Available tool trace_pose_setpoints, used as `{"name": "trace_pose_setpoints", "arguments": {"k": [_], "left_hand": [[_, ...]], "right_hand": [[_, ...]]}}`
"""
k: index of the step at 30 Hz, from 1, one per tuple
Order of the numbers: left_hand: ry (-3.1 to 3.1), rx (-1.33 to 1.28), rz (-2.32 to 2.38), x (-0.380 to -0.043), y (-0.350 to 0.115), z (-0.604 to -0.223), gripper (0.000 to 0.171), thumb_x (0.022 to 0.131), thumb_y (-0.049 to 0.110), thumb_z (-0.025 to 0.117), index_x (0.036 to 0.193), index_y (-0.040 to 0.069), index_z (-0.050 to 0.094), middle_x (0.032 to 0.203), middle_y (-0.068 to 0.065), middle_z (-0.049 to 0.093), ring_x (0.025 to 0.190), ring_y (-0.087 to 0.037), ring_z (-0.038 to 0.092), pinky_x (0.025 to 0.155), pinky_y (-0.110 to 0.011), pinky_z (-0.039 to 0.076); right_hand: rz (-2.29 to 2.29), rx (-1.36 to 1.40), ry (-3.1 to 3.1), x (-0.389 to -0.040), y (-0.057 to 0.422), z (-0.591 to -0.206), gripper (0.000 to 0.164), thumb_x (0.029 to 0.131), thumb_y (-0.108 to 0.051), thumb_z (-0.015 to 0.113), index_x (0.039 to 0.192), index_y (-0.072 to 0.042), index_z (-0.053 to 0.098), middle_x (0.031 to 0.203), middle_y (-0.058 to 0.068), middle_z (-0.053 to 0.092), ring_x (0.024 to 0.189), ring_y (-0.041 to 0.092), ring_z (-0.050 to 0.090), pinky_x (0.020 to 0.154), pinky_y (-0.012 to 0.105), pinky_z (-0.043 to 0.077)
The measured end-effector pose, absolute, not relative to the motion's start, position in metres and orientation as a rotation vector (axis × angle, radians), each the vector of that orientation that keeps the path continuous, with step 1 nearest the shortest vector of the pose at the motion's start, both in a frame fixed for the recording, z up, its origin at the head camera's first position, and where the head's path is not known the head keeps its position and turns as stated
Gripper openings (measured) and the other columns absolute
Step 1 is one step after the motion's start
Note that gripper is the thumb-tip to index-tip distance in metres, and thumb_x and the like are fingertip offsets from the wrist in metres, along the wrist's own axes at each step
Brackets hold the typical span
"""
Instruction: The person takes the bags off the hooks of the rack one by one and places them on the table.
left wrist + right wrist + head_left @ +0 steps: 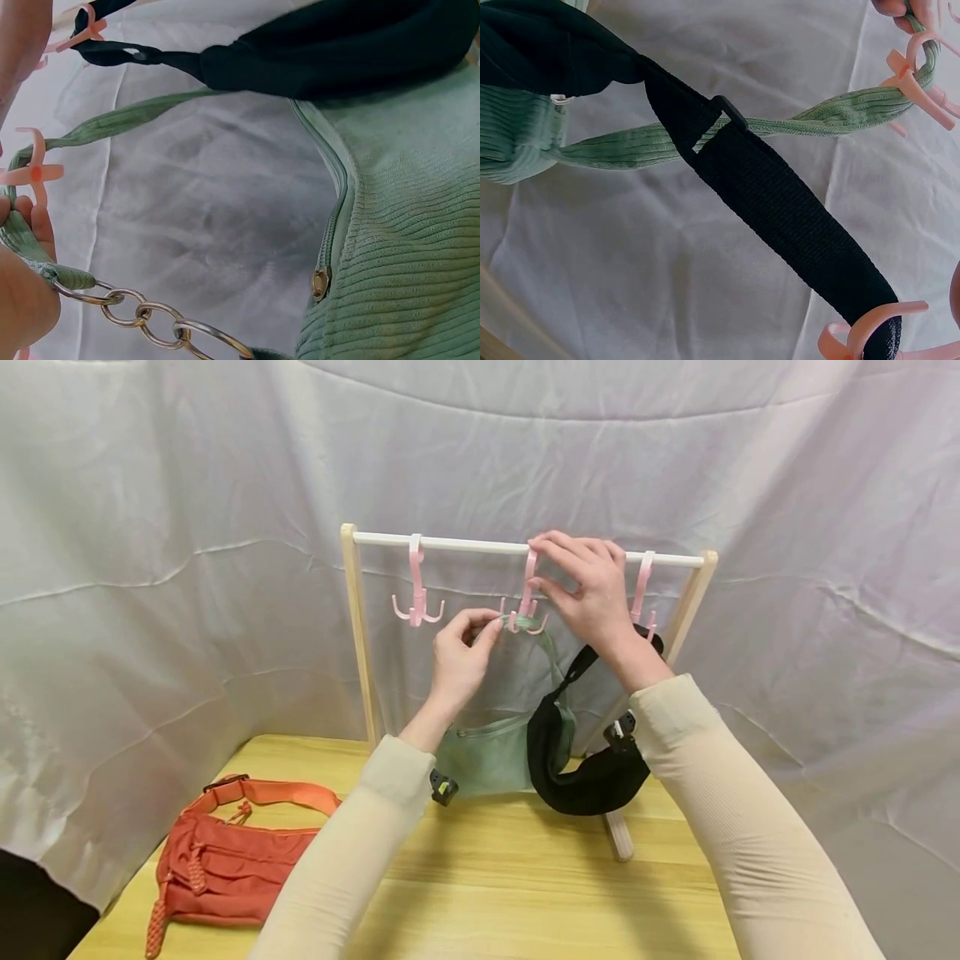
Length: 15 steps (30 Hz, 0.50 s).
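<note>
My left hand (461,656) pinches the strap of a green corduroy bag (487,756) beside the lower prongs of the middle pink hook (529,581). The green strap (112,124) passes over those prongs, and a metal chain (154,306) links its near end toward the bag, which hangs below. Up at the rail, my right hand (588,589) holds the stem of that same hook between thumb and fingers. A black bag (592,789) hangs by its strap (780,202) from the right pink hook (642,585), overlapping the green bag in the head view.
A white rail (472,545) between wooden posts (356,635) carries the hooks. Another pink hook (417,581) hangs at the left with nothing on it. An orange-red bag (232,868) lies on the wooden table (465,893) at the left. Pale curtain (247,468) surrounds the stand.
</note>
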<state>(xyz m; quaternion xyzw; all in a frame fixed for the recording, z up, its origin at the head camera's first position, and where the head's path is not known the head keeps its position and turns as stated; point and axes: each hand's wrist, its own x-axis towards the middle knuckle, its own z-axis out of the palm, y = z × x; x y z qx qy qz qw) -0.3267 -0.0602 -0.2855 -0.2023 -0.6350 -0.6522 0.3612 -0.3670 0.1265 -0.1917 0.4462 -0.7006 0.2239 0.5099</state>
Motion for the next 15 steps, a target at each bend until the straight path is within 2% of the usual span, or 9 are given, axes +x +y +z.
{"name": "trace_pose_setpoints", "arguments": {"k": [15], "left_hand": [[-1.624, -0.523, -1.695, -0.3284, -0.0598, -0.2768, 0.014, 0.097, 0.003, 0.072, 0.109, -0.006, 0.074, 0.098, -0.020, 0.074, 0.074, -0.003, 0.061, 0.067, -0.017, 0.053]], "right_hand": [[0.551, 1.070, -1.692, -0.3698, 0.1255, -0.1932, 0.042, 0.089, -0.025, 0.083, 0.128, -0.010, 0.074, 0.130, 0.007, 0.072, 0.110, 0.031, 0.063, 0.104, 0.054, 0.034]]}}
